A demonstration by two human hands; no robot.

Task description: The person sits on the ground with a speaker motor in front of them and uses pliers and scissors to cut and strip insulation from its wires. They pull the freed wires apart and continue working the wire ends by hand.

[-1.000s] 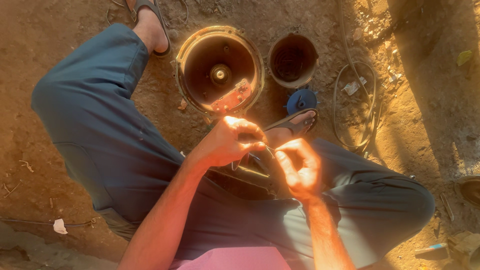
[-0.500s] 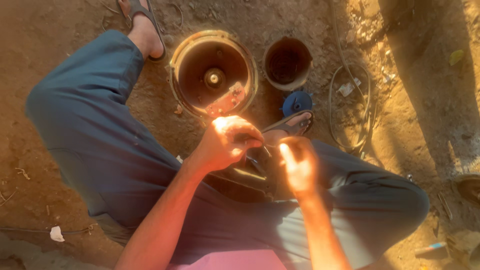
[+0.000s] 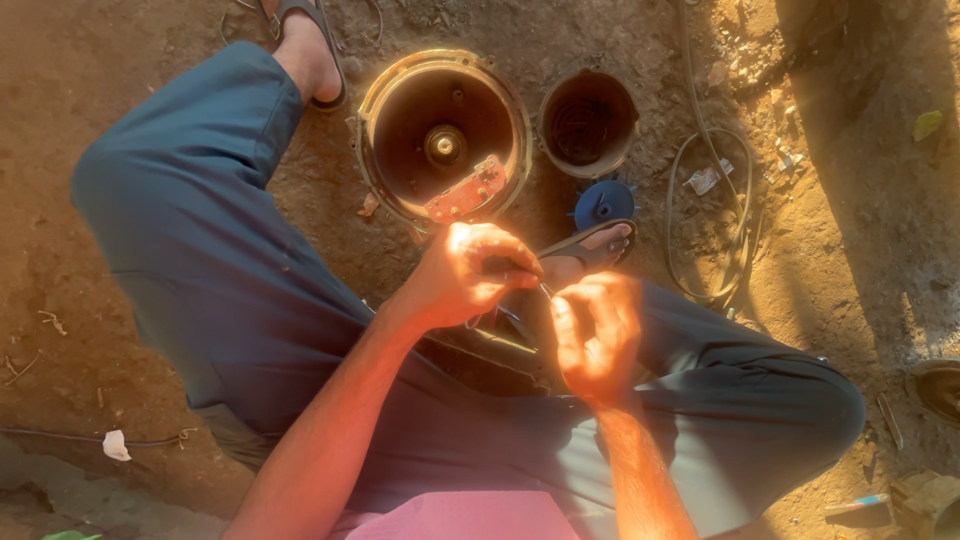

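You are seated low on bare brown dirt ground, knees spread, looking straight down at your two hands held close together above your lap in strong orange sunlight. Your left hand is curled closed, fingers folded around something small that the glare and the fingers hide. Your right hand is just beside it, palm turned toward you, fingers bent, pinching at the same spot; a thin wire or metal pin shows in the narrow gap between the two hands, and I cannot tell exactly what it is. Beneath your hands, across your lap, lies a dark flat part with a pale edge, mostly hidden. On the ground just beyond your hands sits a large round metal housing, open side up, with a small hub at its centre and a reddish terminal plate at its near rim. Just to its right stands a smaller dark round cup-shaped casing. Near that, beside your sandalled right foot, lies a blue plastic fan wheel. A loop of dark cable lies on the dirt further right. Your left foot rests near the top edge, beside the big housing.
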